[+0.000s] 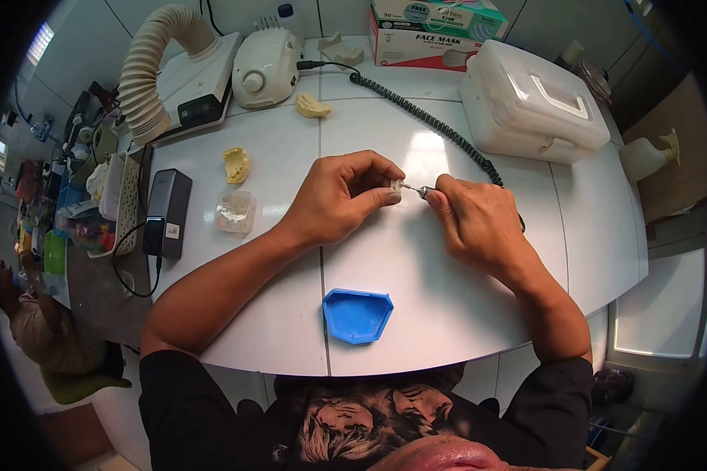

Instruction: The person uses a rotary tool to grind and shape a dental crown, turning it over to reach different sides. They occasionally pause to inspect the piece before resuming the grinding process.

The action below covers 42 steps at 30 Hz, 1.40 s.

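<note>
My left hand [331,198] pinches a small whitish piece [396,186] between thumb and fingertips, over the middle of the white table; its exact kind is too small to tell. From the other side, my right hand [479,224] is closed around a rotary handpiece [425,191], whose thin bur points left with its tip right at the piece. A black coiled cord [424,115] runs from behind my right hand to the white micromotor control unit [265,69]. Nearer my body lies a blue angular mould tray [359,315].
Yellowish dental casts [236,166] and a small clear box [235,212] lie left of my hands, near a dark power adapter [167,213]. A ribbed suction hose [145,71] arches at the back left. A white lidded case [536,102] and mask box [440,35] stand behind. Another person [59,330] sits far left.
</note>
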{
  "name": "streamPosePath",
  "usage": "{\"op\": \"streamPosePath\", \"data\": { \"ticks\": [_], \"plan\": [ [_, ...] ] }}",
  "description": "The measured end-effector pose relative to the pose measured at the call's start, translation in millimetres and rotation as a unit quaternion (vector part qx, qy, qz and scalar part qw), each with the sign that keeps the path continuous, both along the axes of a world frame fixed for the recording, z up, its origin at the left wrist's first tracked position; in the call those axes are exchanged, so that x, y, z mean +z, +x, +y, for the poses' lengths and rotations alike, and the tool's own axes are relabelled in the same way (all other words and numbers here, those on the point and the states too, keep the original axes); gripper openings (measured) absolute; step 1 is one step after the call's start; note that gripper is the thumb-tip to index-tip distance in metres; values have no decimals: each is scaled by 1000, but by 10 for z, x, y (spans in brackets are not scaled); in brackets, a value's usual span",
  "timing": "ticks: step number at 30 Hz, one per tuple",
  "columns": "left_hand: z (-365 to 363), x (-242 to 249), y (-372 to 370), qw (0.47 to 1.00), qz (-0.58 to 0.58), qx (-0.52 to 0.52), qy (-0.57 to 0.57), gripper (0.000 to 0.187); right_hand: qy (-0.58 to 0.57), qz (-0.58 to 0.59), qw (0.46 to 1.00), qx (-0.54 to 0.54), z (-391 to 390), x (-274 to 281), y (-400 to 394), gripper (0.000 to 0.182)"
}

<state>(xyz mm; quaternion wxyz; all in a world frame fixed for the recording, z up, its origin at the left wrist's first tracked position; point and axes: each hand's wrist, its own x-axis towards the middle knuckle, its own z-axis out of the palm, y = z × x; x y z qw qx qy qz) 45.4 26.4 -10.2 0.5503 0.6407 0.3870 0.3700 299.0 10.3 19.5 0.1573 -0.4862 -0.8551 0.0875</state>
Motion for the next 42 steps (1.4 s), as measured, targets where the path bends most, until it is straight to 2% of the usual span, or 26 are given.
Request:
{"op": "streamPosePath", "data": {
  "ticks": [42],
  "plan": [
    [-4,-26,6,1000,14,1,11,23,-9,6,1000,-1,-2,6,3,40]
  ]
}}
